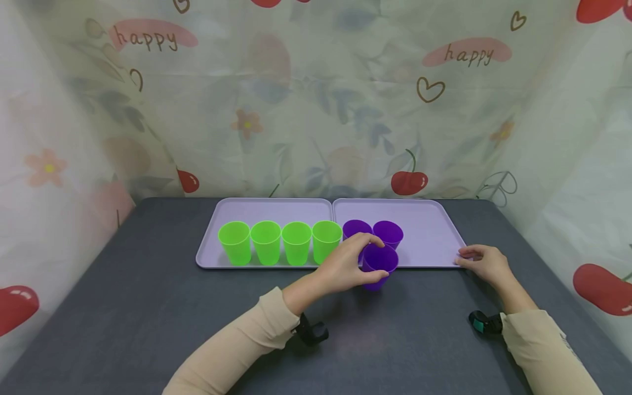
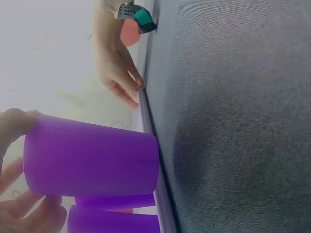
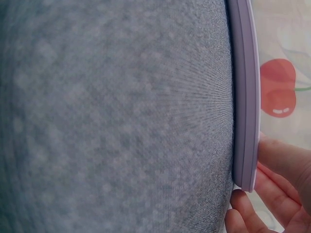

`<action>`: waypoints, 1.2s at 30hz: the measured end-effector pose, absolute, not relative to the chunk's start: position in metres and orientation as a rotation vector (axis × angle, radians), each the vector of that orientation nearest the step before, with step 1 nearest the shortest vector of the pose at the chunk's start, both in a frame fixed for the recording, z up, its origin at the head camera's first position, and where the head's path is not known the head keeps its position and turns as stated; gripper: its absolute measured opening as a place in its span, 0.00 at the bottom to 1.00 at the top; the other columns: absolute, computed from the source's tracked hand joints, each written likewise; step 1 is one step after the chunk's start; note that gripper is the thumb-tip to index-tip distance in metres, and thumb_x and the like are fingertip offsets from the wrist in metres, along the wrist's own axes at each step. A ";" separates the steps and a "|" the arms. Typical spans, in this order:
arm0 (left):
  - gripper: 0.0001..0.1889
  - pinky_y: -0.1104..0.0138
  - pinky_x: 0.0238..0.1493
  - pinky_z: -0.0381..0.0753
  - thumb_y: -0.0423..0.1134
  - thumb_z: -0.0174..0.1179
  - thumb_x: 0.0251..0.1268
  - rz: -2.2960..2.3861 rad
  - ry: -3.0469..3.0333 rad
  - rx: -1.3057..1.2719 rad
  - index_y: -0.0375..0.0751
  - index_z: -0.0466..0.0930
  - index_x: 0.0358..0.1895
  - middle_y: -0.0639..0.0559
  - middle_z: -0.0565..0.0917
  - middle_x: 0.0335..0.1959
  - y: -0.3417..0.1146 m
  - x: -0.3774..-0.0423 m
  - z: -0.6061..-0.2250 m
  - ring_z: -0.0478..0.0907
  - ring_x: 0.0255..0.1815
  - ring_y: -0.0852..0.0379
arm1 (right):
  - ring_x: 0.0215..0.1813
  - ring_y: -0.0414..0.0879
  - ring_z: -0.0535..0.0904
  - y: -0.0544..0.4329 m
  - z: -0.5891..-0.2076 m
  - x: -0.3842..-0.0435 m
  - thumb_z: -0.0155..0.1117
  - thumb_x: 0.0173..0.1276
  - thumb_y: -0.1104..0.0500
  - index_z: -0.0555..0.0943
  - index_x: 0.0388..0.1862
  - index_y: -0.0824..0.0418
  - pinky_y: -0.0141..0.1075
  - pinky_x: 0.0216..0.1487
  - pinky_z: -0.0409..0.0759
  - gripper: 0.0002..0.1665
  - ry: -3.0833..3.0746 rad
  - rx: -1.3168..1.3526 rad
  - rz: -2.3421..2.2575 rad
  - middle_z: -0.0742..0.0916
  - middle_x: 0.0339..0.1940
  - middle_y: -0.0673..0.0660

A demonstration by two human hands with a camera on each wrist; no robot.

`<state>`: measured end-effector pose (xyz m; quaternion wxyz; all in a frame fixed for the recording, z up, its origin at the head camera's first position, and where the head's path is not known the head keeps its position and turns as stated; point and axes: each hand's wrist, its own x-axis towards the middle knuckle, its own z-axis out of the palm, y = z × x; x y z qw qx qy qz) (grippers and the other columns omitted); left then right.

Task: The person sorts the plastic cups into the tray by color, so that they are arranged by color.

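Observation:
My left hand (image 1: 348,262) grips a purple cup (image 1: 380,260) by its upper part, thumb on the near side and fingers behind. The cup is upright, raised at the front edge of the right lilac tray (image 1: 424,219); in the left wrist view the purple cup (image 2: 92,158) hangs beside the tray edge. On that tray stand two more purple cups (image 1: 388,233), one partly hidden by my left hand. At the tray's front right corner, my right hand (image 1: 486,264) pinches the rim; the right wrist view shows the thumb and fingers around the tray corner (image 3: 245,165).
Several green cups (image 1: 266,244) stand in a row along the left lilac tray (image 1: 271,207), which sits side by side with the right one. Both trays lie at the back of a dark grey table (image 1: 385,345). A patterned curtain (image 1: 306,109) hangs behind.

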<state>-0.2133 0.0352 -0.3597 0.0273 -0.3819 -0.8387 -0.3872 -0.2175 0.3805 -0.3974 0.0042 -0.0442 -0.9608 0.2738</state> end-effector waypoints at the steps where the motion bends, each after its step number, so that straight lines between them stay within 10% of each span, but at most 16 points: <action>1: 0.25 0.70 0.52 0.74 0.46 0.68 0.51 -1.185 -2.586 -1.180 0.43 0.73 0.53 0.52 0.79 0.50 0.036 -0.213 -0.359 0.74 0.51 0.59 | 0.48 0.61 0.79 0.381 -0.397 -0.217 0.63 0.63 0.51 0.77 0.50 0.73 0.35 0.38 0.71 0.27 -3.010 -0.138 0.853 0.84 0.47 0.70; 36: 0.25 0.74 0.56 0.72 0.48 0.66 0.54 -1.081 -2.532 -1.281 0.44 0.73 0.53 0.54 0.79 0.52 0.066 -0.220 -0.338 0.75 0.55 0.59 | 0.46 0.57 0.79 0.381 -0.397 -0.217 0.63 0.63 0.51 0.77 0.50 0.73 0.32 0.37 0.71 0.27 -3.016 -0.146 0.878 0.84 0.47 0.70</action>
